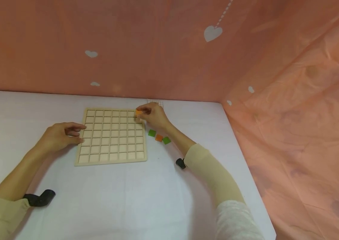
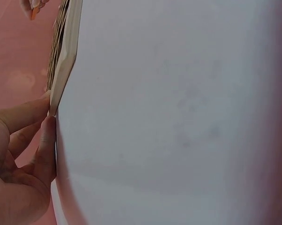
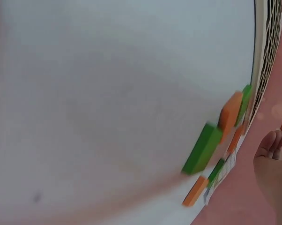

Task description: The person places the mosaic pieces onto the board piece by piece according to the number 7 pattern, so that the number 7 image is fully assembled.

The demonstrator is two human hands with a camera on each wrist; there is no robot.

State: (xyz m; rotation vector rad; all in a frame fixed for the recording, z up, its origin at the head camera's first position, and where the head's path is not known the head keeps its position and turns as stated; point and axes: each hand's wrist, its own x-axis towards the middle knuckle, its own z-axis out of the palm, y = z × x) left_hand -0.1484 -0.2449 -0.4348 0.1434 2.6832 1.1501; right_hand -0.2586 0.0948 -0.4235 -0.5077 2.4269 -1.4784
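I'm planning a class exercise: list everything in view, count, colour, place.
Grid board: 1, pale wood, on table
Loose tiles: 6, three green, three orange, beside board
Held tile: 1, orange, in right hand
Gridded sheet: 1, whitish, near table's far edge
Table: 1, white, under board
Backdrop: 1, orange-pink, white hearts, behind table
Wrist devices: 2, black, beside sleeves
Sleeves: 2, pale, on arms
Left hand: 1, bare, touching board
Right hand: 1, bare, at board corner

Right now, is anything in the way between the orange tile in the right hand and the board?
Nothing visible: the right hand holds the orange tile at the far right corner of the board. Loose tiles lie beside it, and the left hand touches its left edge.
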